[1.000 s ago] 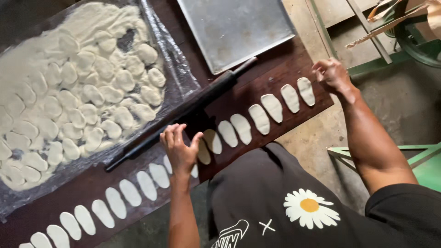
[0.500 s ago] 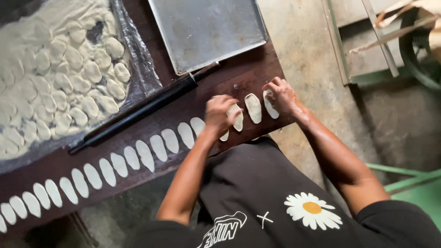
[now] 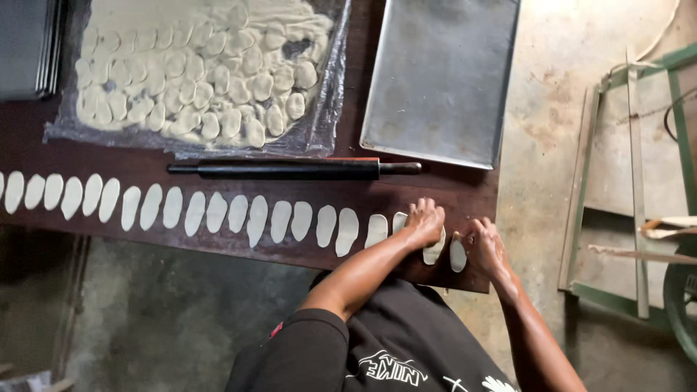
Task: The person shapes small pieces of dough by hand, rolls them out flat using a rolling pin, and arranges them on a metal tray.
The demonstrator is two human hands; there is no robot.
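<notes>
Dark reddish-brown wooden table spans the view. Upper right on it: rectangular grey metal baking tray. Upper left: clear plastic sheet bearing a rolled pale dough slab cut into many ovals. Below the sheet, lying parallel to the table's edge: long black rolling pin. Along the near edge: a row of pale oval dough pieces, set side by side, running from the left border to the hands. Left hand, fingers curled together, presses down on the oval dough piece near the row's right end. Right hand, fingers bent, touches the last oval dough piece just beside it. The two hands are near, not touching.
</notes>
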